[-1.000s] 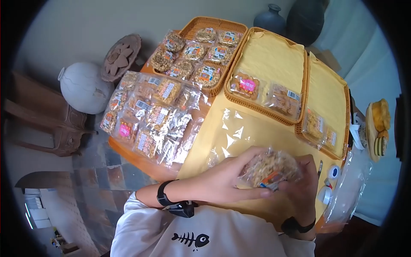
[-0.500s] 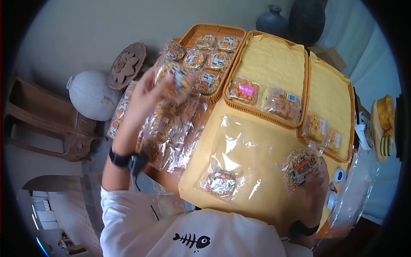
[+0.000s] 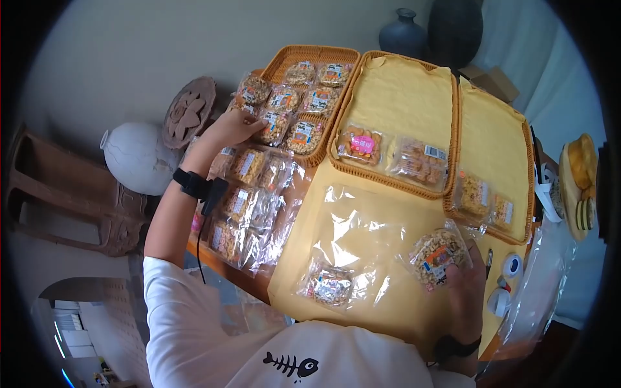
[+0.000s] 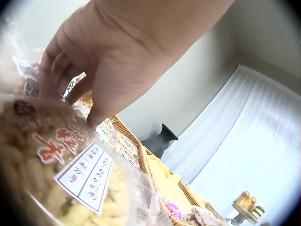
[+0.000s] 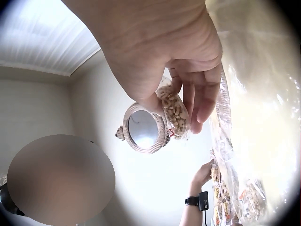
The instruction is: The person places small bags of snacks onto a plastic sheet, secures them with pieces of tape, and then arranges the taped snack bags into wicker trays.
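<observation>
My left hand (image 3: 236,127) reaches to the front left of a wicker basket (image 3: 281,59). Its thumb is at the edge of a round grain-cake packet (image 3: 273,127), and its fingertips overlap another packet behind; I cannot tell if it grips either. Thumb and fingers are bent and spaced apart in the left wrist view. Over the mat's right side, my right hand (image 3: 464,284) holds a round grain-cake packet (image 3: 435,258), gripped between thumb and fingers in the right wrist view (image 5: 175,113). A similar packet (image 3: 331,284) lies on clear plastic at the mat's front.
Bagged snacks (image 3: 242,204) cover the left side of the table. Two cloth-lined baskets (image 3: 407,81) (image 3: 491,129) hold a few packets at their near ends. Tape rolls (image 3: 498,302) and a plastic sheet (image 3: 540,291) lie right. Dark vases (image 3: 402,33) stand behind.
Both hands were together around a grain-cake packet. The left hand then held a packet over the bagged snacks and is now down at the basket. A packet appeared on the plastic; the right hand keeps its own.
</observation>
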`<action>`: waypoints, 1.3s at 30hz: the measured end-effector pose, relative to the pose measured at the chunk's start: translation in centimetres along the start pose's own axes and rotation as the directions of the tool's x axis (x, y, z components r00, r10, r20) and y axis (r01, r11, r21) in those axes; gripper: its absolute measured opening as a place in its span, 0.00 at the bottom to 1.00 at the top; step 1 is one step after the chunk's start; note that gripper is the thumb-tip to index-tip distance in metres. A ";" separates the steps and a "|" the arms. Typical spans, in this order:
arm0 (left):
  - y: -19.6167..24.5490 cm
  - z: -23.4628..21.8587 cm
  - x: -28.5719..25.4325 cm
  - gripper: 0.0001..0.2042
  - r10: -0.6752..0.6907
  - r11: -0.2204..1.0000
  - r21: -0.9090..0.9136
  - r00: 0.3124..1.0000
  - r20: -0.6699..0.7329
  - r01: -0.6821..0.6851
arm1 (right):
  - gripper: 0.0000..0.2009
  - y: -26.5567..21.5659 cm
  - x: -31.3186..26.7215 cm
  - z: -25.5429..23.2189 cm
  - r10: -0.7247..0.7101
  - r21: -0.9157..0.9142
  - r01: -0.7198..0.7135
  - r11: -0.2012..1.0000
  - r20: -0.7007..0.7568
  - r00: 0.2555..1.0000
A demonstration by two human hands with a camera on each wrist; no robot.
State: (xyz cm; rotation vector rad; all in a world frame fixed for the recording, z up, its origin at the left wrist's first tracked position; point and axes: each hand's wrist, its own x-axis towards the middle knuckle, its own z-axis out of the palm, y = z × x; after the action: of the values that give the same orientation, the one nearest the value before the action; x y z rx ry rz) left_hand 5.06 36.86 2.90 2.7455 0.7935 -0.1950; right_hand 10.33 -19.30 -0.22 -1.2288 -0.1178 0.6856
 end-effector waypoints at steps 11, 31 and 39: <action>18.3 0.7 -11.7 0.25 0.644 0.704 -0.238 0.743 -0.182 -0.669 | 0.26 1.4 0.0 -1.2 0.066 -0.255 -0.059 0.965 0.018 0.998; 13.7 -1.5 -5.4 0.37 0.536 0.787 -0.163 0.790 -0.298 -0.595 | 0.11 0.2 -0.4 0.3 0.073 -0.057 -0.060 0.997 0.269 0.960; 9.3 0.0 -0.8 0.39 0.474 0.872 -0.201 0.872 0.122 -0.446 | 0.08 0.2 -0.5 -0.3 0.049 -0.096 -0.030 0.995 0.208 0.977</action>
State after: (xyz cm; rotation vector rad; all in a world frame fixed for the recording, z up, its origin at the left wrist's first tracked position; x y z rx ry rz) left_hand 9.46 28.90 5.16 2.6208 0.0875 -0.2413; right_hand 9.93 -19.76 -0.36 -1.2468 -0.3040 0.8524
